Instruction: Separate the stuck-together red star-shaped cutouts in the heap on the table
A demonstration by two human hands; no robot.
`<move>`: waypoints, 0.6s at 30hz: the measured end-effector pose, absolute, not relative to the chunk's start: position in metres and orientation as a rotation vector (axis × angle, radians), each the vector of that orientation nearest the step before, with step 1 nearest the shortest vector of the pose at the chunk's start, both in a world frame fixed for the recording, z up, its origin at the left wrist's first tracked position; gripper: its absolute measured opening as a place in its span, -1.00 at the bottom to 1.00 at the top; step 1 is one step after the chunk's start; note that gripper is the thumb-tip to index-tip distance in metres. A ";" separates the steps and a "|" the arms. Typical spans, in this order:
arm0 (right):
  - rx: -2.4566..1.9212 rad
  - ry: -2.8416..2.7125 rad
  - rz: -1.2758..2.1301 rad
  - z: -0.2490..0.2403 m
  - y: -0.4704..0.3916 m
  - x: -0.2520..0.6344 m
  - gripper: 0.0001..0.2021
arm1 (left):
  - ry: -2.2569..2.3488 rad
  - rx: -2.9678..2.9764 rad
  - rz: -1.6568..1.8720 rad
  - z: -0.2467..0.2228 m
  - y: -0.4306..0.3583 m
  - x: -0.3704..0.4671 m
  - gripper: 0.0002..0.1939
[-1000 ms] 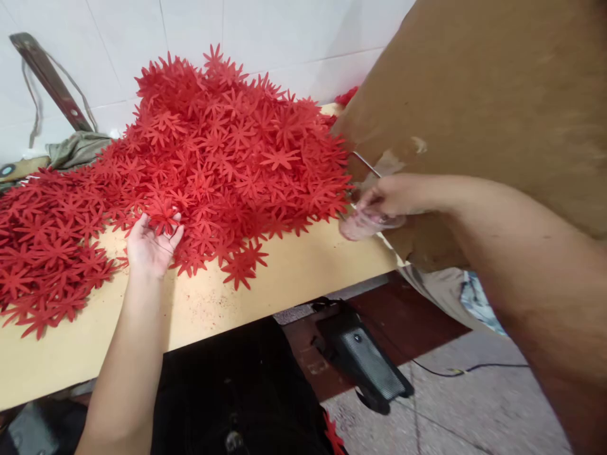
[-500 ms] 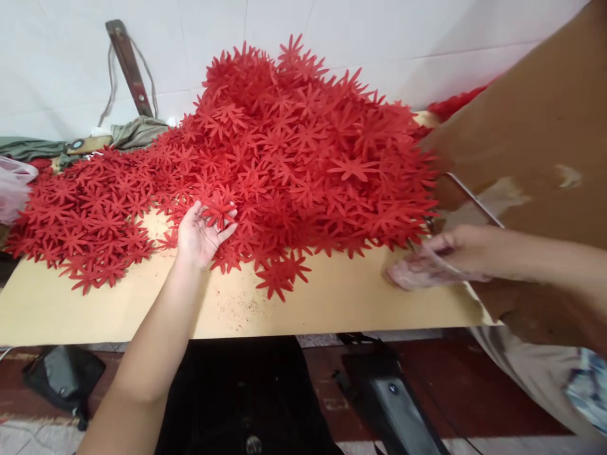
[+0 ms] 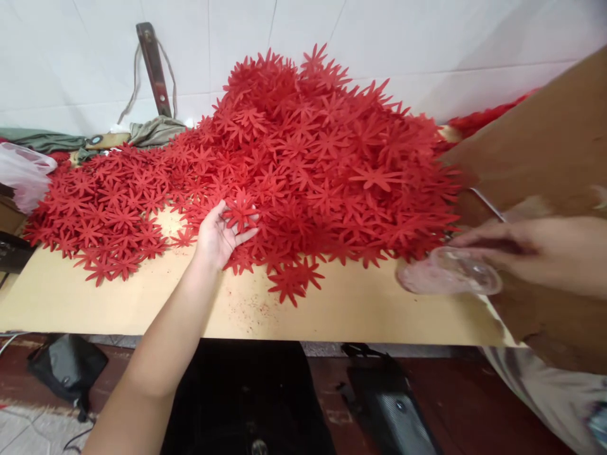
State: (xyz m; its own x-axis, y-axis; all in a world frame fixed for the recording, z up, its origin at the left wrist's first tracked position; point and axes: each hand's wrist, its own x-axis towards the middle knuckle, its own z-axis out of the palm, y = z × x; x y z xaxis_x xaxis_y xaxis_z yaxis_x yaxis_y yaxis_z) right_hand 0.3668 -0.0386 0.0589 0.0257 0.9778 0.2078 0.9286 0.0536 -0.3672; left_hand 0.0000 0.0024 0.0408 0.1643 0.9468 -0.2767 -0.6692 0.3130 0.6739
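Down at the near edge, the person's dark clothing (image 3: 246, 398) is filling the lower middle, with a black bag-like object (image 3: 69, 366) lying to the left of it and a black object with a grey mesh panel (image 3: 398, 404) lying to the right. Just beyond, the pale table (image 3: 351, 303) is running across, and reddish specks (image 3: 251, 313) are dotting it below the flowers. The left hand (image 3: 219, 240) is turning its palm up at the front of the heap, its thumb and fingers closing around a red flower piece (image 3: 241, 212). Over on the right, the right hand (image 3: 535, 253) is meeting a clear cup (image 3: 441, 272) at the table's right end; blur is hiding the fingertips, so whether they are pinching anything one cannot tell. Behind both hands, the pile of red flowers (image 3: 322, 151) is rising high in the middle and spreading low to the left, while a brown panel (image 3: 559, 139) is slanting along its right side. Farther left, a white plastic bag (image 3: 26, 174) is sitting beside the pile, and a greyish cloth (image 3: 156, 131) is lying behind it. Farthest back, a dark bar (image 3: 154, 69) is leaning near the white wall (image 3: 379, 25)
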 end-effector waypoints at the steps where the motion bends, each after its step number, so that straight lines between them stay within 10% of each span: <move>1: -1.967 -2.027 0.249 0.076 -0.035 0.354 -0.21 | 0.745 0.458 1.199 0.041 0.002 0.001 -0.72; 8: -1.282 -2.027 0.285 0.101 -0.011 0.177 -0.75 | 0.677 0.549 1.062 0.038 0.000 0.007 -0.72; 18: -1.160 -1.932 0.694 0.074 0.002 0.120 -0.67 | 0.722 0.623 1.220 0.022 0.007 0.013 -0.84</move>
State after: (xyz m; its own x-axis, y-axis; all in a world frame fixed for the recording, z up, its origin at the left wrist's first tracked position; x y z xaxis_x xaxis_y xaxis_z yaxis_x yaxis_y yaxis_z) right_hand 0.1203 0.0017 0.0735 -0.2950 0.8963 0.3310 0.4810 0.4387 -0.7591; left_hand 0.0129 0.0068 0.0223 0.1806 0.9711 -0.1559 -0.6042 0.2347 0.7615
